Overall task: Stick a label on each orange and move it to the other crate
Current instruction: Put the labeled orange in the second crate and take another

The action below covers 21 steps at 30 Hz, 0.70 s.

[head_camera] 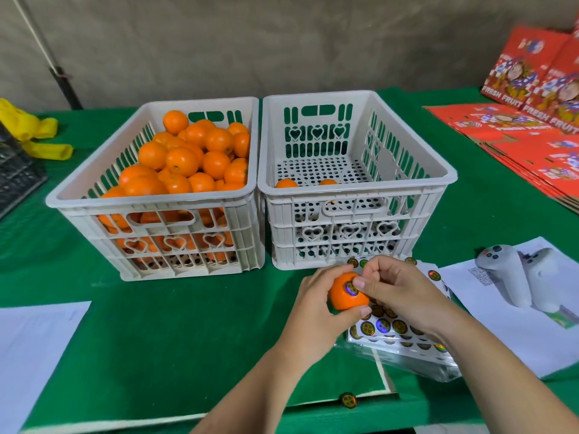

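Left hand (316, 303) fingers (363, 311) curled around a round orange fruit (346, 292), held just above the green counter (156, 333). Right hand (398, 289) fingers pressing a round holographic label (351, 288) onto it. Beneath: sticker sheets (388, 327). Beyond: full white plastic crate (163, 189), nearly empty white crate (354, 183).

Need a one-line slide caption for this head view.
Left hand holds an orange while the right hand presses a label on.
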Each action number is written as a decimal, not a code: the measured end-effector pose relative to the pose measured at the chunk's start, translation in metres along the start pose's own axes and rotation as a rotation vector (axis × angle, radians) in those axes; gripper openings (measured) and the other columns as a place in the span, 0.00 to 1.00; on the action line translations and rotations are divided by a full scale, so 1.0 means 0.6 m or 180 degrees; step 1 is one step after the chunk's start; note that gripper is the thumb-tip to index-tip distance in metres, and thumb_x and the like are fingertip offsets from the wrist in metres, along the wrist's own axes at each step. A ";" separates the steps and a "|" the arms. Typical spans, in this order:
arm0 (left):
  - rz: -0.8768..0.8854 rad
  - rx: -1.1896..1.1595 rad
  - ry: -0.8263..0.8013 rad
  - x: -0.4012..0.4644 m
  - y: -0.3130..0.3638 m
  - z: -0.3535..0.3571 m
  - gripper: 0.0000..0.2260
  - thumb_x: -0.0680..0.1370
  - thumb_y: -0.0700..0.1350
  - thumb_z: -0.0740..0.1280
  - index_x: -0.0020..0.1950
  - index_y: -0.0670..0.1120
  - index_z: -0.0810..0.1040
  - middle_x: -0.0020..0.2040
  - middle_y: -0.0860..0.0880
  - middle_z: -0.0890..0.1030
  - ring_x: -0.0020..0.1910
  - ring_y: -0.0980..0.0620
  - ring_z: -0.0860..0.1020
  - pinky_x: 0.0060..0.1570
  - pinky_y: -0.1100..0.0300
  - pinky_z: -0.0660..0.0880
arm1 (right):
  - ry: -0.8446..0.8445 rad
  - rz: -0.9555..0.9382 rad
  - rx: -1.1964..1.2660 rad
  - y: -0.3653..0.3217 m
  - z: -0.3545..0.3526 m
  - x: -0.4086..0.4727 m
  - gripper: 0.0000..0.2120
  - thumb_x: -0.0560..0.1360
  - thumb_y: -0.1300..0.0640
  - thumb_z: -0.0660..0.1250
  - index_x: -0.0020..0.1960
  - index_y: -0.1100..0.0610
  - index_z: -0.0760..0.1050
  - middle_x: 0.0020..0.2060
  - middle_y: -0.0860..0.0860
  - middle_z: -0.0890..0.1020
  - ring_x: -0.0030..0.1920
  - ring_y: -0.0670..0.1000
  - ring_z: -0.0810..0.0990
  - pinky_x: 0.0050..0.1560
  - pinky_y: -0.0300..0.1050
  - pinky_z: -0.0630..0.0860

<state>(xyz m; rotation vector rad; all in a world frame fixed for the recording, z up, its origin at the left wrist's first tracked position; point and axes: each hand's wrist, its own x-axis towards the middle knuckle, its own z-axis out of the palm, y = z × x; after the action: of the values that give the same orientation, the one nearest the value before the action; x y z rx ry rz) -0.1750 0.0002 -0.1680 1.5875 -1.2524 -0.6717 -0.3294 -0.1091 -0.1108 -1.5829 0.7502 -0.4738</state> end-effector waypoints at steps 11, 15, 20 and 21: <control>0.0449 0.0222 0.0146 -0.014 0.001 -0.008 0.20 0.78 0.62 0.72 0.67 0.70 0.69 0.76 0.71 0.67 0.76 0.64 0.67 0.72 0.61 0.68 | 0.0192 0.0097 0.0232 -0.004 0.015 0.000 0.09 0.75 0.48 0.73 0.42 0.54 0.80 0.36 0.56 0.77 0.34 0.50 0.74 0.37 0.40 0.72; 0.0684 0.0445 0.0199 -0.015 0.006 -0.017 0.20 0.80 0.62 0.68 0.70 0.70 0.66 0.74 0.76 0.63 0.75 0.68 0.66 0.72 0.69 0.65 | 0.0236 0.0259 0.0433 -0.007 0.017 0.001 0.12 0.72 0.45 0.74 0.43 0.55 0.81 0.34 0.58 0.74 0.32 0.50 0.72 0.34 0.40 0.69; 0.0792 0.0492 0.0121 -0.008 0.004 -0.024 0.19 0.80 0.63 0.67 0.69 0.59 0.75 0.75 0.68 0.66 0.75 0.61 0.69 0.74 0.56 0.69 | 0.0278 0.0331 0.0754 -0.008 0.020 0.002 0.15 0.72 0.49 0.74 0.48 0.62 0.80 0.34 0.57 0.73 0.33 0.49 0.70 0.38 0.43 0.69; 0.0770 0.0457 0.0134 -0.007 0.004 -0.025 0.19 0.80 0.63 0.68 0.69 0.59 0.76 0.74 0.67 0.67 0.75 0.60 0.69 0.74 0.54 0.70 | 0.0275 0.0343 0.0853 -0.008 0.021 0.002 0.13 0.73 0.51 0.74 0.48 0.61 0.80 0.34 0.56 0.73 0.33 0.49 0.70 0.39 0.44 0.69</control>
<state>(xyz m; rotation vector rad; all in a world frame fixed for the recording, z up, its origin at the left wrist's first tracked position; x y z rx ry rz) -0.1646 0.0094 -0.1610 1.5241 -1.4593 -0.4012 -0.3191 -0.1009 -0.1082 -1.2730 0.7981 -0.5426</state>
